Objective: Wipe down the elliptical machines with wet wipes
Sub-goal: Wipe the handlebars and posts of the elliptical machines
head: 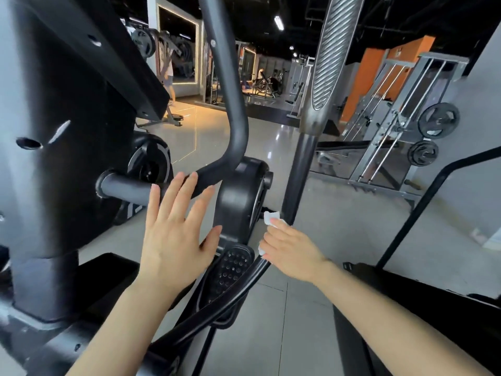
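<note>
1. I see the elliptical machine (238, 191) filling the left and middle of the head view: its dark body stands at the left, its flywheel housing sits at centre.
2. Its curved handle bar (225, 104) comes out of the body roughly level, runs right, then bends and climbs steeply to the top edge, so its long axis is mostly upright with a slight lean to the left.
3. The studded pedal (231, 270) lies below the housing, its long axis running from lower left up to the right, toward the housing.
4. My left hand (176, 234) is spread, fingers straight and apart, fingertips over the level stretch of the bar (I cannot tell whether they touch it).
5. My right hand (287, 253) has its fingers curled around a white wet wipe (271, 218), bunched up, just right of the housing and beside a dark upright post (301, 175).
6. Weight racks (401, 126) stand well apart at the right, on a glossy tiled floor (339, 218).
</note>
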A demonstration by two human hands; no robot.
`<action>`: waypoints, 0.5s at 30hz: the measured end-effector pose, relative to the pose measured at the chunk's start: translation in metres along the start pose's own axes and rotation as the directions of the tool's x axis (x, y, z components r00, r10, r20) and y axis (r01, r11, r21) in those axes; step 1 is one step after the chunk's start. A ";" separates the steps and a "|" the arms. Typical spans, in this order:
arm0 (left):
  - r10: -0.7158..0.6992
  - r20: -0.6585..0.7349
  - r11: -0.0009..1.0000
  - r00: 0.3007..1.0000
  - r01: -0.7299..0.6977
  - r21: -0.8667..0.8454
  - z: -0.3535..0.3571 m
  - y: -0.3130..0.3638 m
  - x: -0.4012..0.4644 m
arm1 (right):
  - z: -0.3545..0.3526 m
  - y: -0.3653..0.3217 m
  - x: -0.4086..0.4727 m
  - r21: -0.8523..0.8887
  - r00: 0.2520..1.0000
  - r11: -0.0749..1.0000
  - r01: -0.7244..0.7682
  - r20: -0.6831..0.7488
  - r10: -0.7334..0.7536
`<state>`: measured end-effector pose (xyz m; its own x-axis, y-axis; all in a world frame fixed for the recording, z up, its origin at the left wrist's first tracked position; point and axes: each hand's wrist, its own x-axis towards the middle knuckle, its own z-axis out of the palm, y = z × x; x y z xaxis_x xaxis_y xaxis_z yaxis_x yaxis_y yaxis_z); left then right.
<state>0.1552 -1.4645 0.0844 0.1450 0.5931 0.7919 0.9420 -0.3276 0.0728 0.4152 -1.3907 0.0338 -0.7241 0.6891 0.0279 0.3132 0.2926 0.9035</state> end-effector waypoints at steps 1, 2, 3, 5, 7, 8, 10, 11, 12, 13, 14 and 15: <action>0.004 -0.020 0.999 1.000 -0.005 -0.052 -0.001 0.003 -0.009 | -0.001 0.012 0.000 -0.054 0.999 0.998 -0.017 -0.042 0.015; 0.010 -0.034 0.995 0.999 -0.014 -0.094 0.001 0.008 -0.019 | -0.003 0.029 0.000 -0.108 0.993 0.992 -0.059 -0.107 0.047; 0.011 -0.042 0.991 0.999 -0.017 -0.131 0.003 0.012 -0.031 | -0.004 0.049 0.000 -0.143 0.976 0.983 -0.119 -0.200 0.089; -0.015 -0.031 0.981 0.999 0.009 -0.193 0.009 0.021 -0.052 | -0.007 0.090 -0.001 -0.130 0.908 0.968 -0.215 -0.391 0.150; -0.059 0.013 0.967 0.998 0.061 -0.247 0.014 0.025 -0.072 | -0.016 0.113 0.002 0.023 0.842 0.973 -0.230 -0.497 0.210; -0.084 0.042 0.959 0.996 0.092 -0.269 0.016 0.024 -0.081 | -0.017 0.113 0.004 0.107 0.817 0.969 -0.222 -0.522 0.245; -0.140 0.101 0.943 0.985 0.164 -0.290 0.017 0.019 -0.102 | -0.011 0.092 0.008 0.234 0.776 0.951 -0.203 -0.553 0.302; -0.178 0.126 0.935 0.976 0.207 -0.287 0.017 0.014 -0.113 | -0.005 0.072 0.009 0.289 0.781 0.941 -0.176 -0.541 0.312; -0.218 0.151 0.928 0.964 0.253 -0.274 0.016 0.008 -0.124 | 0.002 0.048 0.008 0.352 0.809 0.926 -0.135 -0.500 0.308; -0.257 0.175 0.921 0.950 0.296 -0.252 0.014 0.001 -0.135 | 0.007 0.021 0.007 0.432 0.842 0.897 -0.092 -0.447 0.301; -0.294 0.197 0.914 0.935 0.335 -0.227 0.012 -0.005 -0.146 | 0.010 -0.007 0.006 0.525 0.865 0.848 -0.069 -0.393 0.314; -0.326 0.217 0.908 0.920 0.368 -0.198 0.009 -0.012 -0.154 | 0.009 -0.034 0.007 0.621 0.872 0.780 -0.072 -0.341 0.351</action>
<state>0.1245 -1.5457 -0.0439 -0.1075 0.8124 0.5731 0.8490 -0.2249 0.4781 0.4054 -1.3902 -0.0001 -0.7309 0.4778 0.4873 0.6779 0.5908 0.4375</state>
